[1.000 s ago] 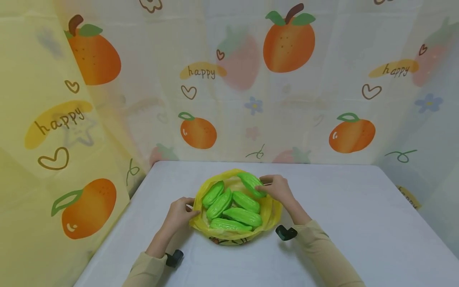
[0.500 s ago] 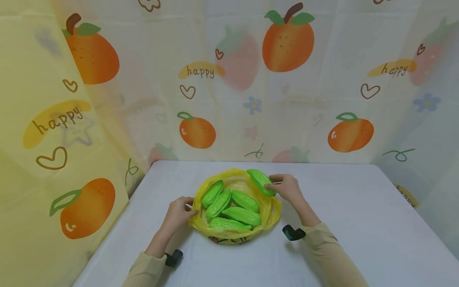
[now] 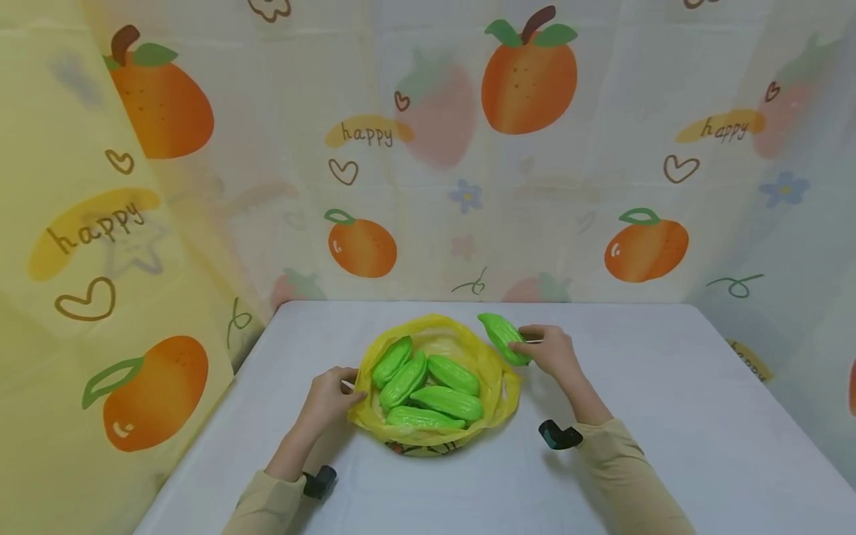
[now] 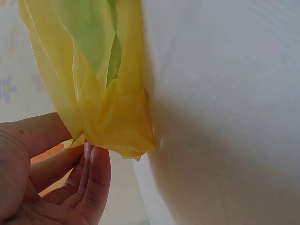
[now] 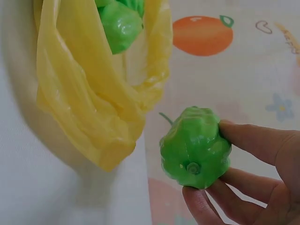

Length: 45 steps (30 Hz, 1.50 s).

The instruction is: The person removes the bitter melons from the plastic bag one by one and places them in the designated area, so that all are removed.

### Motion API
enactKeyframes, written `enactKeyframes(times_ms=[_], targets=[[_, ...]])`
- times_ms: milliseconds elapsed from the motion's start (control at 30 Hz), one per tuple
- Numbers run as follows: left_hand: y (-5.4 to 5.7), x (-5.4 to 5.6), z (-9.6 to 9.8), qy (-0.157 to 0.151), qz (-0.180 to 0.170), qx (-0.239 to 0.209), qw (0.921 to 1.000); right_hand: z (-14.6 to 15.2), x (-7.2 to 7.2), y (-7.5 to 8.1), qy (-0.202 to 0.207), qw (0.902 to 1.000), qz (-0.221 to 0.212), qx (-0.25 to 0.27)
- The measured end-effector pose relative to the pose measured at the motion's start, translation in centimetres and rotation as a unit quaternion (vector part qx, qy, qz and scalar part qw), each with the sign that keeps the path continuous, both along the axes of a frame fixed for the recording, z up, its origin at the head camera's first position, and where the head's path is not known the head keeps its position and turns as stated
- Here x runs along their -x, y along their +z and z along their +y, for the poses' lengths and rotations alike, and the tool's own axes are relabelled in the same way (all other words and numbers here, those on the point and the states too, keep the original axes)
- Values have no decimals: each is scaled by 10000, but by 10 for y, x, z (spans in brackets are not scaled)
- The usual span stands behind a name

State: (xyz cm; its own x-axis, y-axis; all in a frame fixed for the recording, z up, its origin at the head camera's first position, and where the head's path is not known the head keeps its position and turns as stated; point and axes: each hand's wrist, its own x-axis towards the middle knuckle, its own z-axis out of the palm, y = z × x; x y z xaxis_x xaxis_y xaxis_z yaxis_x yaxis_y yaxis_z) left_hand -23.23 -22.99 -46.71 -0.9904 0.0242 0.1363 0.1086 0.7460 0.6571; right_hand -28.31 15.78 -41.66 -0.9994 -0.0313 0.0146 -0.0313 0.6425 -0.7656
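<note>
A yellow plastic bag (image 3: 496,405) sits with its mouth spread wide, and several bright green bitter melons (image 3: 444,402) lie inside it. At the bag's left rim, my left hand (image 3: 330,399) pinches the plastic between thumb and fingers, as the left wrist view confirms at the crumpled bag edge (image 4: 122,126). My right hand (image 3: 551,351) grips one green bitter melon (image 3: 501,338) by its near end, just off the bag's upper right rim. In the right wrist view, the held bitter melon (image 5: 197,147) shows its knobbly stem end, apart from the bag (image 5: 93,93).
A white-covered table (image 3: 642,416) carries the bag, its back edge close to a fruit-printed curtain (image 3: 428,223). The curtain also runs along the left and right sides. Black wrist devices (image 3: 560,435) sit at both cuffs.
My right hand has moved rightward with the bitter melon, from over the bag's upper right to outside its rim. My left hand keeps its grip on the bag's left edge.
</note>
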Motion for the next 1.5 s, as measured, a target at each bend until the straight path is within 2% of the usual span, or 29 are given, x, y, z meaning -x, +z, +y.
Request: enactKeyframes(times_ms=[400, 967, 1500], targets=[[2, 1, 0, -44, 74, 121, 9999, 18, -3, -2, -363, 9993, -35, 3], [5, 1, 0, -104, -43, 188, 9998, 41, -7, -15, -917, 9955, 227, -90], [7, 0, 2, -91, -65, 161, 9998, 56, -6, -31, -1278, 9910, 90, -391]])
